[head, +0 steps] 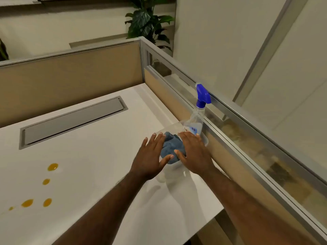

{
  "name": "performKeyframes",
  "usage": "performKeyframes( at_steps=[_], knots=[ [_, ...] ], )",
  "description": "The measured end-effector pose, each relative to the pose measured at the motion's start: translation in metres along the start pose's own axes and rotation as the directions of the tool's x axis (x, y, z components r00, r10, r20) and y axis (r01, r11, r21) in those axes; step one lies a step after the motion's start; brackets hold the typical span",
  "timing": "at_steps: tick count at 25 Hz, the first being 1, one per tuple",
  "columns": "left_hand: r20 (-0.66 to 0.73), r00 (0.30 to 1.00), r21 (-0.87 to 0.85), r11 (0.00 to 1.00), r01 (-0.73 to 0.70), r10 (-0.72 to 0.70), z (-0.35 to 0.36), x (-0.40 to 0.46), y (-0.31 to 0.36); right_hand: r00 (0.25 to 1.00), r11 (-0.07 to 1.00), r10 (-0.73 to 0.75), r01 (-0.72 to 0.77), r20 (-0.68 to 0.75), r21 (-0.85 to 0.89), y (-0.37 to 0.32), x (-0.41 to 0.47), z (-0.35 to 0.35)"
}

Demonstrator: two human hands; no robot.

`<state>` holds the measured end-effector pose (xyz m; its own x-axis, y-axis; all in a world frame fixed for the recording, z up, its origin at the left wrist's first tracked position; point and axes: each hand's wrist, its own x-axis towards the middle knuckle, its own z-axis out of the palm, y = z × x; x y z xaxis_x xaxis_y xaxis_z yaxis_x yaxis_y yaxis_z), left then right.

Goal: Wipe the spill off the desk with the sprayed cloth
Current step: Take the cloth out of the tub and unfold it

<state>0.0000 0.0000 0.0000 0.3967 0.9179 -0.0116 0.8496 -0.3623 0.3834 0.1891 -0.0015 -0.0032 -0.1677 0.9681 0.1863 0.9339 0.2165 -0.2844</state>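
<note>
A blue cloth (168,148) lies crumpled in a clear plastic tub (205,141) near the right side of the white desk (99,160). A clear spray bottle (197,119) with a blue trigger head stands in the tub's far corner. My left hand (150,156) hovers flat at the tub's left side, fingers spread. My right hand (193,152) is spread over the tub, hiding part of the cloth. Neither hand grips anything. Several orange drops of the spill (46,182) dot the desk at the near left.
A grey cable-tray lid (74,119) is set into the desk at the back. Tan partition walls (70,75) with metal rails border the back and right edges. A leafy plant (146,20) stands behind the corner.
</note>
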Motion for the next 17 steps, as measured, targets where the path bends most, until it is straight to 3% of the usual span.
performKeyframes(
  at_steps=[3,8,11,17],
  knots=[
    [0.043,0.998,0.089,0.995,-0.044,0.041,0.004,0.014,-0.003,0.982,0.998,-0.041,0.029,0.185,0.064,0.009,0.011,0.005],
    [0.244,0.966,0.138,0.982,-0.128,0.091,0.001,0.041,-0.002,0.914,0.999,-0.031,0.018,0.403,0.037,0.018,0.026,0.003],
    [0.331,0.940,0.162,0.976,-0.147,0.087,0.003,0.053,0.001,0.884,0.998,-0.043,0.057,0.465,-0.016,0.020,0.037,0.004],
    [0.370,0.925,0.195,0.967,-0.163,0.081,0.006,0.067,0.003,0.839,0.999,-0.010,0.030,0.544,-0.028,0.019,0.049,0.009]
  ],
)
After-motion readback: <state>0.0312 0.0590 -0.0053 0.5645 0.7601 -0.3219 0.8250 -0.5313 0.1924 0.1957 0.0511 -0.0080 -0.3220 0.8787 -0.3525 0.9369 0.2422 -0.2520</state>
